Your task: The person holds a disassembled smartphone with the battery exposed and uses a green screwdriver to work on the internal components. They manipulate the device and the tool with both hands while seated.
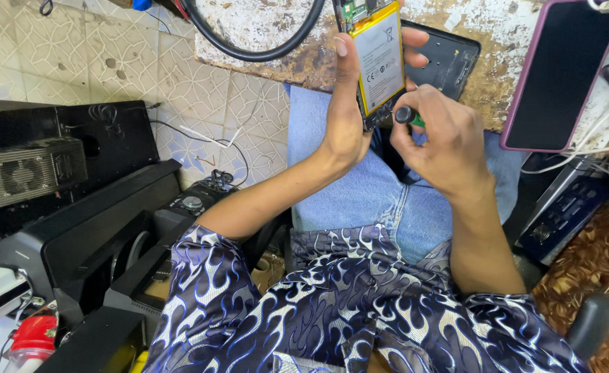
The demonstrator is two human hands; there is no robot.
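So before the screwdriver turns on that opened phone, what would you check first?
1. Left hand grips the opened phone firmly: ok.
2. Right hand holds the screwdriver: ok.
3. Tip seated in a screw: cannot tell, hidden.
4. Yellow battery free of the tool: ok.
5. Phone supported by the worn bench: not ok, held over the lap.
6. Black back cover set aside: ok.

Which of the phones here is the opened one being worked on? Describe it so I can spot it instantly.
Start at the worn, paint-flaked workbench edge at the top. In front of it, the left hand holds the opened phone with a yellow-framed white battery upright. Unlike the pink-cased phone on the right, its insides are exposed, and the right hand holds a green-and-black screwdriver at its lower end.
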